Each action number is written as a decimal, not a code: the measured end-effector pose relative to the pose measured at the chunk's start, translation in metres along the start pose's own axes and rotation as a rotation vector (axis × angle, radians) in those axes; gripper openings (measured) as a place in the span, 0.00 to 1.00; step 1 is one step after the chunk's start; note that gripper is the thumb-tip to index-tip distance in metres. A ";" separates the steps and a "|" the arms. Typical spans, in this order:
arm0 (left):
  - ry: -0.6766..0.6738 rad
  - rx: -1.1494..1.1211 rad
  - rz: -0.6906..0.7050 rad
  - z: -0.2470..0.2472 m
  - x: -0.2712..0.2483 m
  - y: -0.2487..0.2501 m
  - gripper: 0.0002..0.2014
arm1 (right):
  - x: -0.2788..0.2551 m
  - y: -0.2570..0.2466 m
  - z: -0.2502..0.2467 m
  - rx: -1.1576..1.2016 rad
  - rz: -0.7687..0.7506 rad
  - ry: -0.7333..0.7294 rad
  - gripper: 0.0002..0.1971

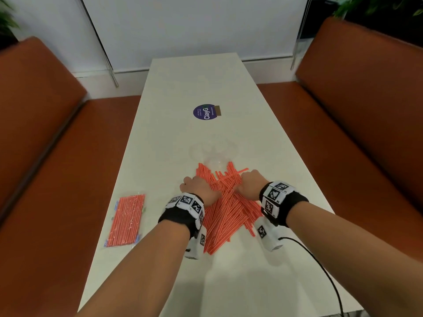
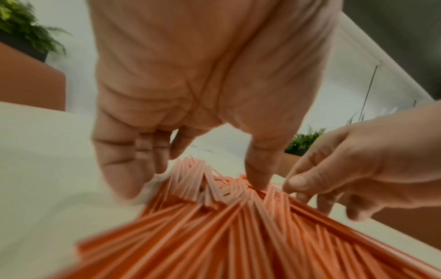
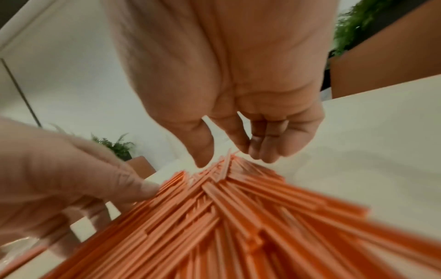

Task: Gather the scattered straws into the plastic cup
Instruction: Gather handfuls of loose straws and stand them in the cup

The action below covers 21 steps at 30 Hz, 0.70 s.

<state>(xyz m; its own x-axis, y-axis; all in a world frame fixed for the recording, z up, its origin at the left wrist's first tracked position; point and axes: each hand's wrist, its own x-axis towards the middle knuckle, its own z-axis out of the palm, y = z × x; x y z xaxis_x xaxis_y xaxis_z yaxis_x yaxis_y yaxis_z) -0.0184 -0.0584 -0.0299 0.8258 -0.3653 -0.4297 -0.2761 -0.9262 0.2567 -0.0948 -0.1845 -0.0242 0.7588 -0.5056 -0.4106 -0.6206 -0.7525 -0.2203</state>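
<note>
A sealed packet of straws (image 1: 126,221) lies at the left of the tabletop (image 1: 274,161). The left hand (image 1: 198,187) rests on the left edge of the loose straws (image 1: 225,209), fingers (image 2: 120,166) bent downward (thumb tip touching the pile), gripping nothing. The right hand (image 1: 250,183) meets the right edge likewise, fingers (image 3: 267,145) loosely curled. A clear plastic cup (image 1: 213,153) stands just beyond the pile, upright.
</note>
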 end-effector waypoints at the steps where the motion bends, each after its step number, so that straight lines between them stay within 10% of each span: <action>1: 0.003 0.023 -0.016 0.001 0.002 -0.001 0.44 | 0.000 0.003 -0.002 -0.028 0.016 0.003 0.22; 21: -0.024 -0.034 -0.153 0.013 0.008 0.017 0.22 | 0.018 -0.033 0.029 -0.080 0.220 0.078 0.17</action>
<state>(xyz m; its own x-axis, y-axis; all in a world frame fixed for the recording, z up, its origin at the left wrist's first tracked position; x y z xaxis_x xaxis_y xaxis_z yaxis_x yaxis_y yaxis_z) -0.0232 -0.0785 -0.0405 0.8449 -0.2231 -0.4862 -0.1312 -0.9676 0.2158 -0.0663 -0.1568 -0.0505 0.6217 -0.6899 -0.3709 -0.7576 -0.6498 -0.0613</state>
